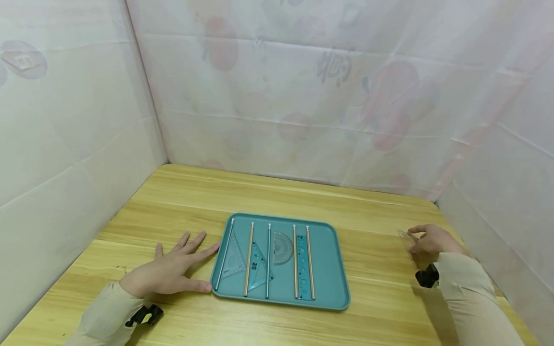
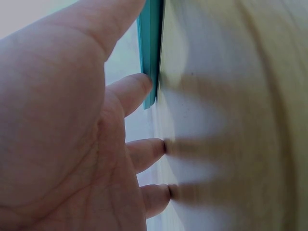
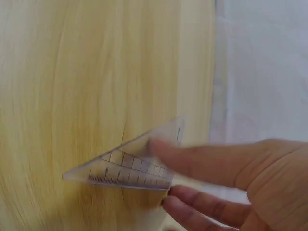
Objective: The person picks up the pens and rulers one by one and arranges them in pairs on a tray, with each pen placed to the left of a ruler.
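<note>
My right hand pinches a clear set square between thumb and fingers, over the right part of the table. In the right wrist view its printed scale faces the camera. My left hand lies with fingers spread beside the teal tray, thumb and index finger touching its left edge. The tray holds several pencils laid lengthwise. Among them lie a clear set square, a blue set square, a clear protractor and a blue ruler.
The wooden table runs back to a pale printed curtain, with further curtains at the left and right. Black cameras are strapped to both wrists. The tray's raised rim stands slightly above the tabletop.
</note>
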Demonstrator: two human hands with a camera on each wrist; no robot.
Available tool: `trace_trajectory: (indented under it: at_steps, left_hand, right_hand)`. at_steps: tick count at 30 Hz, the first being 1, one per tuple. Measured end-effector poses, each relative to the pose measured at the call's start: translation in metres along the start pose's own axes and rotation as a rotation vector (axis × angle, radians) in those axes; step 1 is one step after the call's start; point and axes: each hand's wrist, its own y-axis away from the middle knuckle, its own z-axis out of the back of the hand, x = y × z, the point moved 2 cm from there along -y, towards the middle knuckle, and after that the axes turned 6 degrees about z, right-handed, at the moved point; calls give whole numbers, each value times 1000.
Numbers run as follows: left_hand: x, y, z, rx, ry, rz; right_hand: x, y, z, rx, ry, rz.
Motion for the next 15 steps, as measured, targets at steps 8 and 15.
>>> trace_trajectory:
  at_steps: [8,15]
  left_hand:
    - [0,1,1,1,7,-1]
    - [0,1,1,3,4,-1]
  right_hand:
    - [7,-3,-5,-82,12,40]
    - [9,-7,-4,-100,-17,45]
